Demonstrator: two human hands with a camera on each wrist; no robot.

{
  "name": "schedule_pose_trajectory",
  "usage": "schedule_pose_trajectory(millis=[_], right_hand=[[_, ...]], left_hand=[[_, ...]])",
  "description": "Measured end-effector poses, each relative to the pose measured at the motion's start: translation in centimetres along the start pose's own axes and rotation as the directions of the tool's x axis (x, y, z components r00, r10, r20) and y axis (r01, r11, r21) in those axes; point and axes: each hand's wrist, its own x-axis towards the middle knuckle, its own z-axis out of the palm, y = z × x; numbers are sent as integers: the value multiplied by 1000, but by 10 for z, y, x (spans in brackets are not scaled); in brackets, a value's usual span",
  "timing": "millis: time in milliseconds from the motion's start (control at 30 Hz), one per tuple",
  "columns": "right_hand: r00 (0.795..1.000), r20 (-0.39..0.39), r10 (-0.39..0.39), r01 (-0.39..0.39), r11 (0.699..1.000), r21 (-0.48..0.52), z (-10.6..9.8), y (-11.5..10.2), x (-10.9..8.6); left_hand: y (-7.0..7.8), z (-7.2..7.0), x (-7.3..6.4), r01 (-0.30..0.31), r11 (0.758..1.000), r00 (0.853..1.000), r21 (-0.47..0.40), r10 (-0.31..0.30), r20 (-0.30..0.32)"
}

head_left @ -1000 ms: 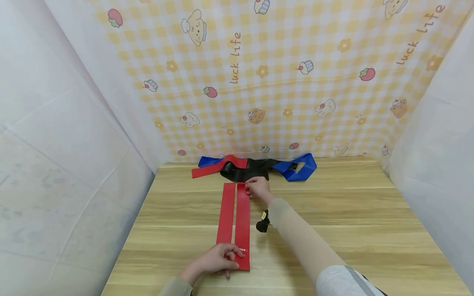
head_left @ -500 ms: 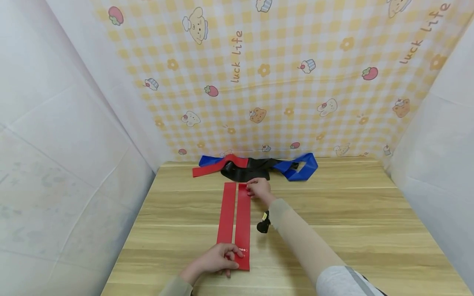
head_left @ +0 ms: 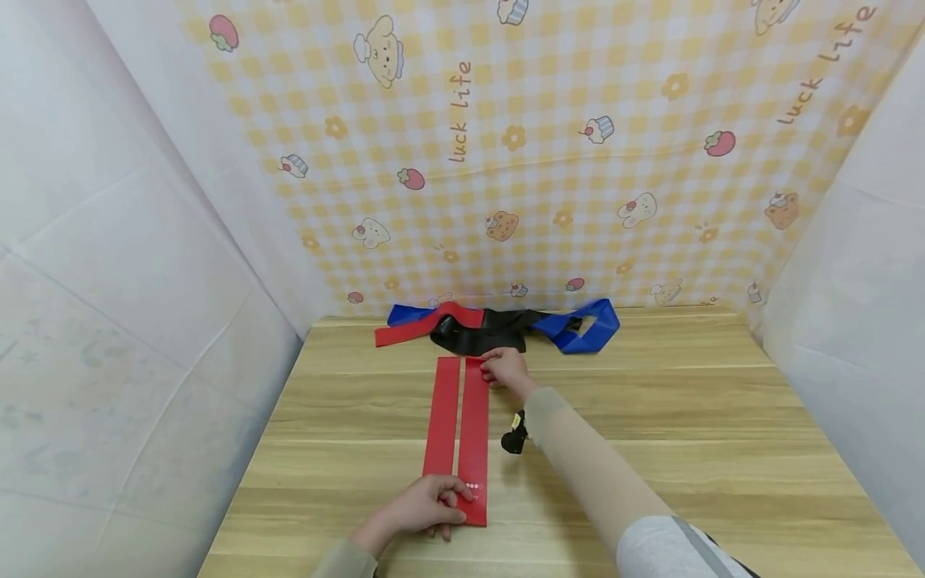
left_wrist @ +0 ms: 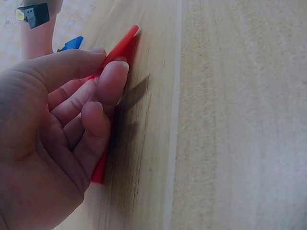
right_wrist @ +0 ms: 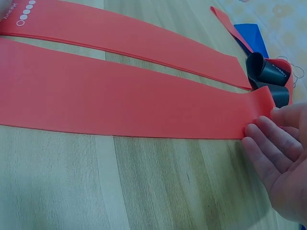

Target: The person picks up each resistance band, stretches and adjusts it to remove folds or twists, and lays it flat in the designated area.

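Two red resistance bands lie lengthwise, side by side with a narrow gap. The far end of the right red band (head_left: 474,433) is pinched by my right hand (head_left: 508,367); in the right wrist view that end of the band (right_wrist: 261,103) curls up off the table. My left hand (head_left: 426,504) reaches across the near end of the left red band (head_left: 442,417) and pinches the right band's near end. In the left wrist view, thumb and fingertips hold a raised red edge (left_wrist: 125,40). White dots and "Heavy" lettering (right_wrist: 29,10) show on one band.
Behind the red bands, a heap of a black band (head_left: 470,339), blue bands (head_left: 585,333) and another red band (head_left: 405,331) lies against the patterned cloth (head_left: 535,193). White cloth walls (head_left: 130,321) flank the wooden table (head_left: 686,417).
Both hands keep their hold in almost the same places. The right band's near end has shifted very slightly away from the table's front.
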Motion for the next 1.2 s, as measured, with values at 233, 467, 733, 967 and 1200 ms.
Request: schedule_pose_trajectory(millis=[233, 467, 733, 967, 1200], right_hand=[[1000, 8, 10, -10, 999, -51, 3, 2, 3], [997, 40, -62, 67, 987, -145, 4, 1, 1], [997, 36, -67, 71, 987, -143, 5, 3, 3], [998, 27, -60, 64, 986, -157, 4, 1, 3], [996, 41, -74, 80, 982, -169, 5, 0, 4]], left_hand=[[-2, 0, 0, -18, 1000, 1000, 1, 18, -4], [-3, -1, 0, -10, 1000, 1000, -9, 10, -16], [-3, 0, -1, -25, 1000, 999, -18, 24, -26], [-4, 1, 0, -34, 999, 999, -22, 33, -28], [-3, 1, 0, -31, 999, 999, -16, 30, -35]])
